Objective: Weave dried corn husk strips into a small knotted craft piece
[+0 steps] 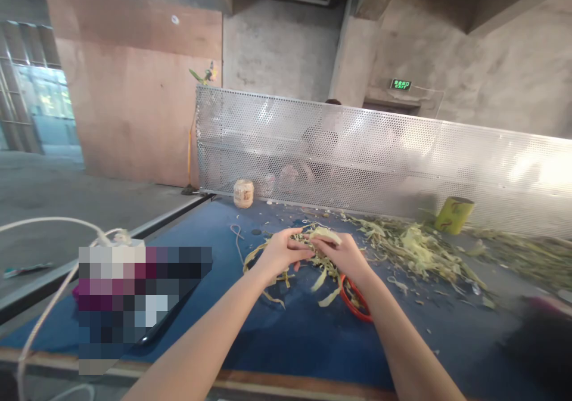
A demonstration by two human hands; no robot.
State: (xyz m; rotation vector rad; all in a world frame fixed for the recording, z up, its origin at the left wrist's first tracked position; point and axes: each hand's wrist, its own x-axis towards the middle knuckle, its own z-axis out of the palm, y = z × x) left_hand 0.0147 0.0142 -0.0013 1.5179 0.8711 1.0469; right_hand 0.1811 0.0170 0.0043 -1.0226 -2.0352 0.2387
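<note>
Although the perforated metal screen (384,157) stood across the far edge of the blue table (290,341), a person (319,145) behind it was only dimly made out through the holes. Loose pale husk strips were strewn in a heap (415,249) along the screen, while bare blue surface was left near the front edge. A bundle of strips (319,240) was pinched above the table's middle between the left hand (279,252) and the right hand (342,255), fingers closed on it. An orange ring (353,305) lay partly hidden under the right wrist. A green cup (454,215) was tilted; its contents could not be told.
</note>
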